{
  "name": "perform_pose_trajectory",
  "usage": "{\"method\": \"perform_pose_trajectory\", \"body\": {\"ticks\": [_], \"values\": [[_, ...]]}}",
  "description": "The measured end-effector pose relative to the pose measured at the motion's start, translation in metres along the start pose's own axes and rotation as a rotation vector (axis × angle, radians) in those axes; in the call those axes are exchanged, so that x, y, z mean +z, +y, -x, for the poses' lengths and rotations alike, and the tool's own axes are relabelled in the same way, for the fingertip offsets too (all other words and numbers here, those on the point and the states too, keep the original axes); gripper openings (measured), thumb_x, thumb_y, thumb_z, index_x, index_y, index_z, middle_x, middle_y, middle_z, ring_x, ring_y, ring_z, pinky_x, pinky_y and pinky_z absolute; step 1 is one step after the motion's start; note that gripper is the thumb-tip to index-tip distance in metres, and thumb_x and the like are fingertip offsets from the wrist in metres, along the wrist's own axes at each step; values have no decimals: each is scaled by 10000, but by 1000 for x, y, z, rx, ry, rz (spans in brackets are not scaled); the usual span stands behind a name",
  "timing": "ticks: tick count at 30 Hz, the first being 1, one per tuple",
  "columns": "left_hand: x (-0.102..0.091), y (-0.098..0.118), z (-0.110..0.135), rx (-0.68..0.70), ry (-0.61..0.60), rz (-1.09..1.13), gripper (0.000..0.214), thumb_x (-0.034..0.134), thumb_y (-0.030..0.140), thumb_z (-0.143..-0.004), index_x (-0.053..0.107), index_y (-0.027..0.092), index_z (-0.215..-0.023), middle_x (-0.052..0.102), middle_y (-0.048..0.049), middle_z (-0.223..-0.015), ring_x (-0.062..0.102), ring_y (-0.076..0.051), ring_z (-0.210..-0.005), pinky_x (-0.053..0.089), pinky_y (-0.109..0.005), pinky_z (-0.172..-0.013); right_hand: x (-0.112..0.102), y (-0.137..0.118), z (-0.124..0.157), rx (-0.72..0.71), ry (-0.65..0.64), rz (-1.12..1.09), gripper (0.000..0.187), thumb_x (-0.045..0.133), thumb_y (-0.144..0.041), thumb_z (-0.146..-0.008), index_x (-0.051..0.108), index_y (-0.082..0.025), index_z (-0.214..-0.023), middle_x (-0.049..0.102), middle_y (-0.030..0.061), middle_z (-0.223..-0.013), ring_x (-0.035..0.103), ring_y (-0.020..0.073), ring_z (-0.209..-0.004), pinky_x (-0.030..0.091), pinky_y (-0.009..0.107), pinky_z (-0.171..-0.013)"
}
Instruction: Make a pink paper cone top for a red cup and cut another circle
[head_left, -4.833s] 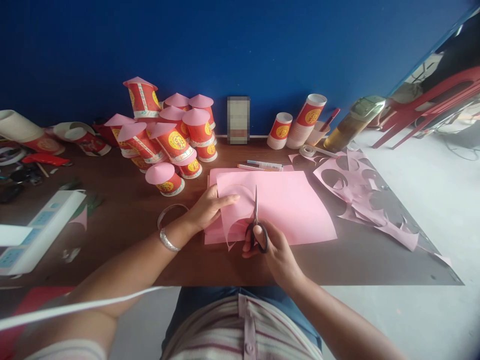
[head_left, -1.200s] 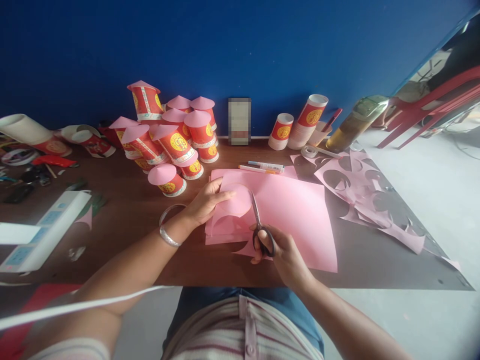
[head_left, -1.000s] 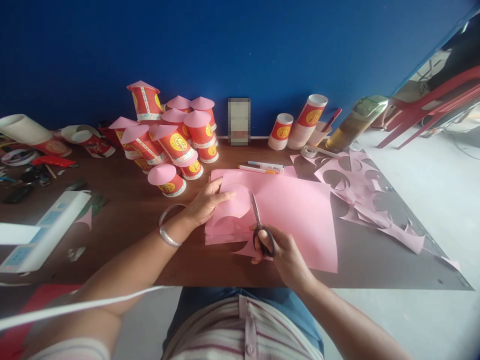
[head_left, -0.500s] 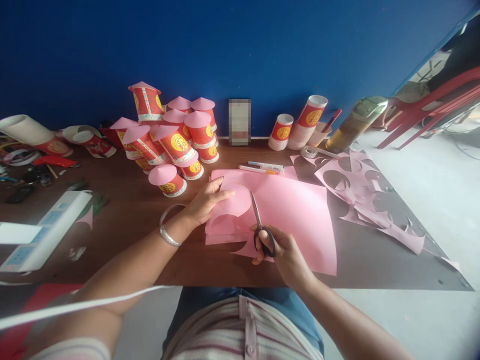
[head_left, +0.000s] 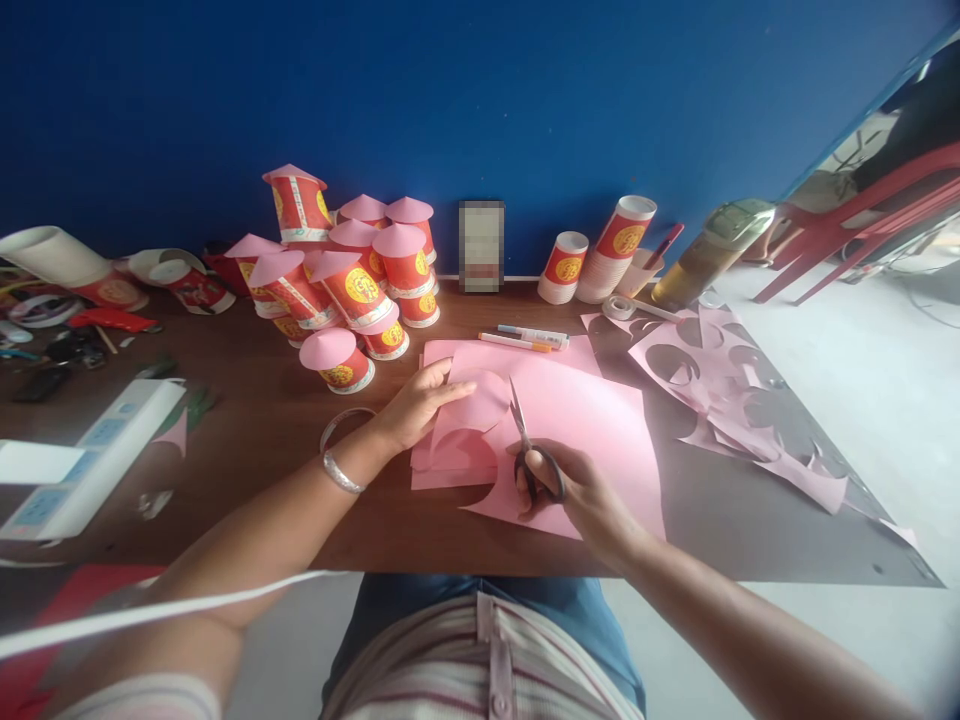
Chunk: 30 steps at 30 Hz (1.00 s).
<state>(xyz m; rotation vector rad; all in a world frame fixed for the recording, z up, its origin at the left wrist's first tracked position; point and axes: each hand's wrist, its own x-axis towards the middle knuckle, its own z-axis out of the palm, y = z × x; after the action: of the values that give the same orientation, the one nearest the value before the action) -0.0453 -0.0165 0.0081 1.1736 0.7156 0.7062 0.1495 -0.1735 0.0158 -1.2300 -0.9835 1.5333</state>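
A pink paper sheet (head_left: 592, 440) lies on the brown table (head_left: 262, 440) over a stack of more pink sheets. My right hand (head_left: 577, 495) is closed on black-handled scissors (head_left: 534, 455), whose blades point up into the sheet along a curved cut. My left hand (head_left: 416, 405) pinches the partly cut round flap of pink paper (head_left: 472, 410) and lifts its edge. A silver bangle sits on my left wrist.
Red paper cups with pink cone lids (head_left: 352, 285) are piled behind the sheet. Plain red cups (head_left: 615, 250), a tape roll (head_left: 619, 305), two pens (head_left: 525, 338) and a bottle (head_left: 709, 250) stand further right. Pink offcuts with round holes (head_left: 727, 390) lie right. A white power strip (head_left: 82, 460) lies left.
The sheet has turned clockwise as the cut went round the circle. My right hand and the scissors have shifted slightly right and up; the round flap now hangs freer from the sheet.
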Motion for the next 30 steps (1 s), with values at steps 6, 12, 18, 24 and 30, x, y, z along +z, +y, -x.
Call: {"method": "perform_pose_trajectory", "body": {"ticks": [6,12,18,24,30], "values": [[1,4,2,-74,-60,-9,420,891,426,-747,724,157,-1022,748,-53,-889,709,-233,-851,553,-325,-777,-9,-4,-10,13,-64,36,571,659,-743,-906,639,-180,-817,633,-1,-701,643,150,-611,555,306,-609],[0,8,3,-106,-92,10,404,893,413,-758,716,151,-1010,735,-43,-841,703,-217,-809,547,-303,-743,-14,-2,-15,-21,-64,120,549,614,-714,-956,644,-176,-847,643,1,-699,643,152,-623,492,295,-612],[-1,9,2,-130,-98,1,448,890,391,-764,708,125,-1075,767,-83,-969,720,-227,-869,557,-307,-787,-19,-1,-24,-62,-94,176,559,613,-719,-957,623,-185,-794,633,2,-701,631,142,-630,473,289,-617],[-5,7,-2,-123,-124,6,518,884,386,-771,695,118,-1173,775,-127,-1124,736,-258,-966,568,-325,-828,-19,-3,-29,-40,-104,152,581,627,-758,-921,626,-185,-824,636,5,-720,642,153,-626,490,305,-611],[-8,6,-4,-127,-118,-16,507,876,385,-783,697,117,-1174,779,-126,-1119,739,-252,-951,574,-318,-816,-19,-5,-33,-76,-106,217,604,592,-779,-930,601,-191,-791,628,2,-669,609,145,-614,437,299,-602]]}}
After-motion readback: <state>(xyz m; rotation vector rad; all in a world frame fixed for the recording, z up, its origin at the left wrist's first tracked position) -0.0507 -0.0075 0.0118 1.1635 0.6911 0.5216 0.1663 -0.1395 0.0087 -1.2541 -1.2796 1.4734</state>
